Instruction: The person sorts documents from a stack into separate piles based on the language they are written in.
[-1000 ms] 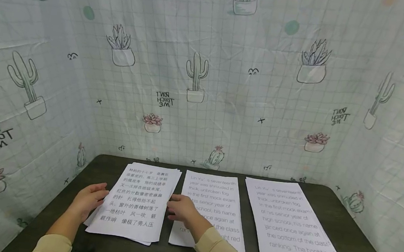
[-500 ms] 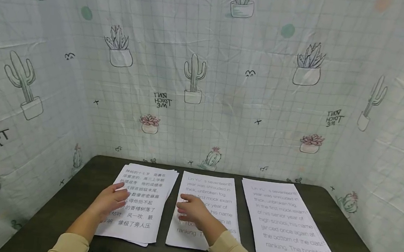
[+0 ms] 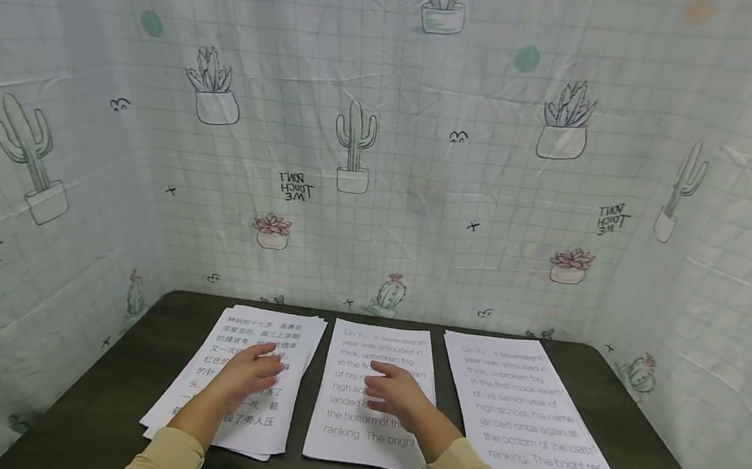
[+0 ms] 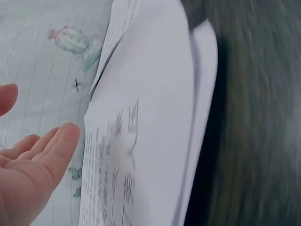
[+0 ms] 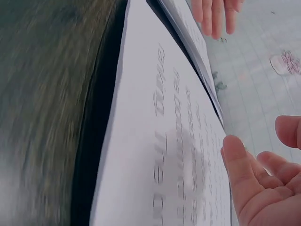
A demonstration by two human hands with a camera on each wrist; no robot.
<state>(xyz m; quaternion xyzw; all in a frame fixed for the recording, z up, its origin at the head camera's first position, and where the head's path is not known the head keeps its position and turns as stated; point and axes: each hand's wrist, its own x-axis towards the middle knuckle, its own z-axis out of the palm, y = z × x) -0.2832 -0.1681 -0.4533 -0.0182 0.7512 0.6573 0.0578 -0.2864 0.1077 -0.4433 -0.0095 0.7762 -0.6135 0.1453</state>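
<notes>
Three paper stacks lie side by side. My left hand (image 3: 245,380) hovers over the left stack (image 3: 282,404), printed with Chinese characters, its fingers relaxed and holding nothing. Over the middle stack (image 3: 339,418), printed in English, my right hand (image 3: 400,396) hovers with fingers loosely extended and nothing in them. In the left wrist view, the left hand (image 4: 35,169) appears apart from the paper (image 4: 155,94). The right wrist view has the right hand (image 5: 268,188) beside the English sheet (image 5: 141,122), while the left hand's fingers (image 5: 214,16) show at the top.
The right stack (image 3: 528,426), also in English, lies slanted on the dark table (image 3: 643,446). Under the left stack's top sheet, edges of other sheets stick out unevenly. A cactus-print curtain (image 3: 415,254) surrounds the table at the back and both sides.
Both hands have moved to the right, the left from the left stack's edge to above it, the right from its right edge to over the middle stack. The head view has shifted slightly.
</notes>
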